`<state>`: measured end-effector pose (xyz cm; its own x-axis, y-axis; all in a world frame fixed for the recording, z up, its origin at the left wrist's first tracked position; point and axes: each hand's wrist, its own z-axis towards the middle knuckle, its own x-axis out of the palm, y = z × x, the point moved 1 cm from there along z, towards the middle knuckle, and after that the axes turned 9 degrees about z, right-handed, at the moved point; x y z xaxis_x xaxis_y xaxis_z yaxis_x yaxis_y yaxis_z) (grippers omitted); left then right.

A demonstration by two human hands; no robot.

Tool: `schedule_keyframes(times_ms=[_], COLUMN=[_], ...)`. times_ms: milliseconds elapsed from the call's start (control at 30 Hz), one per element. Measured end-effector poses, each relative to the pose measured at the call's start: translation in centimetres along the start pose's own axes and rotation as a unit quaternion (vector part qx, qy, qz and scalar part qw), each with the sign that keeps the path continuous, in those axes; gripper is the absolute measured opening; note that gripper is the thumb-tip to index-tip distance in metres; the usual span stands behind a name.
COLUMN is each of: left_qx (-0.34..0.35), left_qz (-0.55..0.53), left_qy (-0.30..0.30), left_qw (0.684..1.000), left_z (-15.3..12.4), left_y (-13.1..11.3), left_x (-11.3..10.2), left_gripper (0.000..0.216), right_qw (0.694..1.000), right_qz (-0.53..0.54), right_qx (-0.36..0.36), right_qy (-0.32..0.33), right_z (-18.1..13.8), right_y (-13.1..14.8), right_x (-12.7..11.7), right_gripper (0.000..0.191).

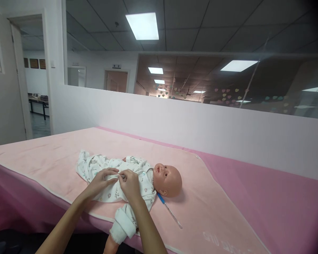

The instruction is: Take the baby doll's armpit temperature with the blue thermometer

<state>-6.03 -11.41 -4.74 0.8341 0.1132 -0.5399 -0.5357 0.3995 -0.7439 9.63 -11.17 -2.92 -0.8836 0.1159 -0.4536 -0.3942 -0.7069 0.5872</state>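
Note:
A baby doll (172, 180) lies on its back, its head toward the right. It wears a white printed romper (115, 192) with a snap button near the collar. My left hand (104, 180) pinches the front edge of the romper at the belly. Right beside it, my right hand (129, 181) also has its fingers closed on the fabric, close to the same edge. The exact spot between my fingertips is partly hidden. One doll arm, with a thick rolled white cuff (124, 224), hangs over the near edge of the table.
A thermometer-like clear stick with a blue end (169, 210) lies beside the doll's head. A pale pink mat (214, 215) covers the table over a darker pink cloth (259, 183). Behind runs a white half wall (161, 116) with a window above; a doorway stands at left.

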Motion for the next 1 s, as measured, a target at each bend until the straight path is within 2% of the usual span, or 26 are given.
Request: schedule_keyframes(times_ms=[100,300,700,1000], left_qx=[0.023,0.032,0.037,0.037], left_qz=[0.014,-0.001,0.061,0.086], left_qy=[-0.004,0.027,-0.015,-0.017], left_qw=[1.0,0.999,0.997,0.995], left_z=[-0.2,-0.5,-0.3,-0.2], left_y=[0.1,0.4,0.7,0.5], left_x=[-0.1,-0.4,0.4,0.4], left_gripper=[0.032,0.033,0.025,0.018], right_qw=[1.0,1.0,0.998,0.999], right_qz=[-0.011,-0.024,-0.052,-0.024], right_qx=[0.002,-0.003,0.0,-0.001], right_qy=[-0.002,-0.009,0.023,0.032], right_z=[-0.1,-0.2,0.0,-0.1], right_y=[0.0,0.0,1.2,0.6], right_x=[0.0,0.1,-0.8,-0.3], right_gripper=[0.013,0.014,0.018,0.018])
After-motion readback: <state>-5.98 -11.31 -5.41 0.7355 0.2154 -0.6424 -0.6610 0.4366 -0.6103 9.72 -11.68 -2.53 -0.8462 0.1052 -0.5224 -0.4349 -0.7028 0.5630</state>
